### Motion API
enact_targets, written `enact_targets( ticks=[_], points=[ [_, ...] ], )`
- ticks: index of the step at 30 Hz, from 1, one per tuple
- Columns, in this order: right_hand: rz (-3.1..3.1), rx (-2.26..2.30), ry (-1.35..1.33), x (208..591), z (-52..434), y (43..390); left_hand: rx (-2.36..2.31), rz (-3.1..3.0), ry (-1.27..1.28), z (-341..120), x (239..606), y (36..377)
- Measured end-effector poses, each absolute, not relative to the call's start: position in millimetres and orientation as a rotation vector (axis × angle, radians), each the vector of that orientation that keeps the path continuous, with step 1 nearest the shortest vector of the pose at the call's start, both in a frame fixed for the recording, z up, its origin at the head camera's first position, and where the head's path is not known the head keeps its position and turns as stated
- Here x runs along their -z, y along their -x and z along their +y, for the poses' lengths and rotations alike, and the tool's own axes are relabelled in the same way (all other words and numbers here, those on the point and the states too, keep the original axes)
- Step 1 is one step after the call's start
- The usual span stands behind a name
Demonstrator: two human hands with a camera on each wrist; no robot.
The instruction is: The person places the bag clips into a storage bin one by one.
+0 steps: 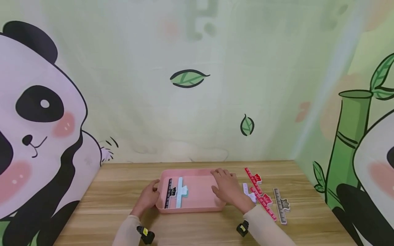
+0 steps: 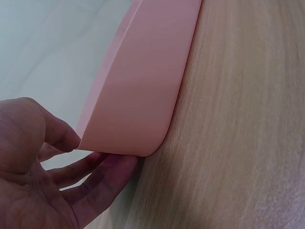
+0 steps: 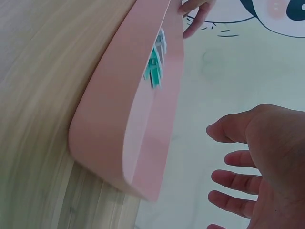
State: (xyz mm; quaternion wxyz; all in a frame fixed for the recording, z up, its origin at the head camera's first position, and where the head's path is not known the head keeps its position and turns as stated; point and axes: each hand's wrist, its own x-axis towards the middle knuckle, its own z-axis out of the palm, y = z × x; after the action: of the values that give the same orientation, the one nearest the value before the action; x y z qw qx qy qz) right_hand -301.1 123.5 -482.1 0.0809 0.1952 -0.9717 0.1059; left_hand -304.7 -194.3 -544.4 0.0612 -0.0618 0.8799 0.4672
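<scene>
A pink rectangular tray (image 1: 200,194) lies on the wooden table. Inside its left half are a black ruler-shaped clip (image 1: 168,194) and a light blue one (image 1: 179,193), side by side. My left hand (image 1: 149,195) pinches the tray's left end; in the left wrist view the thumb is at the rim and the other fingers are against the outer wall. Over the tray's right end is my right hand (image 1: 227,187), holding nothing. Its fingers are spread and apart from the pink wall in the right wrist view, where a teal clip end (image 3: 153,69) shows inside the tray.
On the table right of the tray lie two red ruler clips (image 1: 254,181), a lavender clip (image 1: 245,188) partly behind the right forearm, and a black-and-white ruler clip (image 1: 279,205). A panda-printed backdrop (image 1: 138,102) rises behind the table's far edge.
</scene>
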Motion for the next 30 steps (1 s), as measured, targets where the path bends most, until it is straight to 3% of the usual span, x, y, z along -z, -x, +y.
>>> enact_targets(
  ticks=[30],
  points=[
    [-2.936, -0.292, -0.427, 496.6, 207.5, 286.8, -1.400, 2.661, 0.145, -194.8, 541.3, 303.0]
  ],
)
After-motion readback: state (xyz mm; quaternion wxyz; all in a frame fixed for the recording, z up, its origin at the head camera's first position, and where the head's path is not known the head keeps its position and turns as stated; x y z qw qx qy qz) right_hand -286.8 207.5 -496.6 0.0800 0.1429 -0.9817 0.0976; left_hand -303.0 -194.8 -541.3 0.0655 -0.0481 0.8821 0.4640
